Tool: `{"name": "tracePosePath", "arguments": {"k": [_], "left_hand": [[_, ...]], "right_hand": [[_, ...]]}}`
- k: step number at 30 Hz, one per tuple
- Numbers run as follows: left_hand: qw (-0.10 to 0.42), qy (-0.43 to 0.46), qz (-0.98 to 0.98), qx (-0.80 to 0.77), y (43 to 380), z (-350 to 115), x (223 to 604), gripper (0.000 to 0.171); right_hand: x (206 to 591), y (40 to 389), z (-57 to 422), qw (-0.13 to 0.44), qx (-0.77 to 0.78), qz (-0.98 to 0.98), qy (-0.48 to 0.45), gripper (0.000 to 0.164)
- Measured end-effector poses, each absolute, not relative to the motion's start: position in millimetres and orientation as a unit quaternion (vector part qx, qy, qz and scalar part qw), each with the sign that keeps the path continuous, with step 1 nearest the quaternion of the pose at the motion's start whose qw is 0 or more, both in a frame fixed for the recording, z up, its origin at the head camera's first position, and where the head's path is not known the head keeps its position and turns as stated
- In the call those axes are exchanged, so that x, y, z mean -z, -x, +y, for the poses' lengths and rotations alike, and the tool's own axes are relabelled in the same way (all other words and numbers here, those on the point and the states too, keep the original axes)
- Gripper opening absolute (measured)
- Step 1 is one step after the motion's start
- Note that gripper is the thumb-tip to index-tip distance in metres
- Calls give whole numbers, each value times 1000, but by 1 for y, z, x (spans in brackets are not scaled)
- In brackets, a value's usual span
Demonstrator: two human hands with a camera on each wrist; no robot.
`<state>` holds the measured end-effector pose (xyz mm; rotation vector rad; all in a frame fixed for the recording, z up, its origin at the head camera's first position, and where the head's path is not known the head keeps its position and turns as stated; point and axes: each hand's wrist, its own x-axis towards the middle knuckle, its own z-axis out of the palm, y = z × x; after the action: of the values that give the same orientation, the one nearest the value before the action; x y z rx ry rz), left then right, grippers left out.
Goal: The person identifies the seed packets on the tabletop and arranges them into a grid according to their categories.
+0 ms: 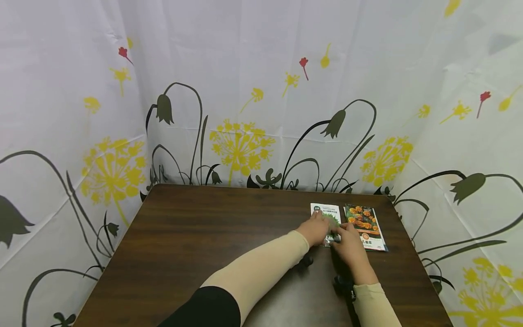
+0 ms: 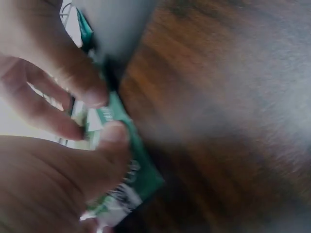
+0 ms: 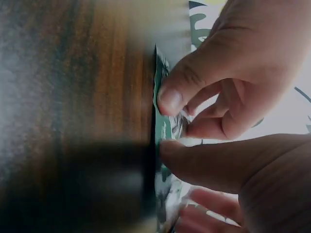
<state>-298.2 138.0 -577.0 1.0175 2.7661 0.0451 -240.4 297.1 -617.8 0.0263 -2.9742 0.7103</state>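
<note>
A seed packet (image 1: 333,210), white with a green leafy picture, lies near the back right of the table. Its near edge is a green strip (image 2: 146,170) in the left wrist view. My left hand (image 1: 313,229) pinches the packet on its left side, thumb (image 2: 114,133) on the green strip. From the right, my right hand (image 1: 352,247) pinches it too, its thumb (image 3: 175,151) on the strip beside the other thumb. Fingers of both hands reach over the packet and partly hide it. Next to the right hand lies another packet (image 1: 363,218) with orange flowers.
The dark brown wooden table (image 1: 212,218) reaches back to a white curtain (image 1: 253,54) printed with flowers. A dark wrist strap (image 1: 345,286) sits at my right wrist. Both forearms cross the near part of the table.
</note>
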Motion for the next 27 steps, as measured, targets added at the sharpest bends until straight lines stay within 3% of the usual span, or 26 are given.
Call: {"name": "tracePosePath", "arguments": {"k": [4,8,13,18,24,27], "left_hand": [[85,-336,938,-16,297,135,571,71],[105,-323,940,3,298,132,568,71],[133,-348,928,23,303,132,566,55],[196,-350,916,-2,311,128,567,66],[205,-335,919,-28,315,121,569,74],[195,-327,924,-26,313,121,570,81]], "right_hand": [[614,245,293,22,-233,-972,-31,36],[614,251,289,14,-228,-973,-29,35],[614,257,278,22,-208,-977,-39,32],[612,258,266,25,-166,-983,-68,25],[607,259,260,9,-167,-983,-70,29],[604,261,260,15,-177,-982,-68,39]]}}
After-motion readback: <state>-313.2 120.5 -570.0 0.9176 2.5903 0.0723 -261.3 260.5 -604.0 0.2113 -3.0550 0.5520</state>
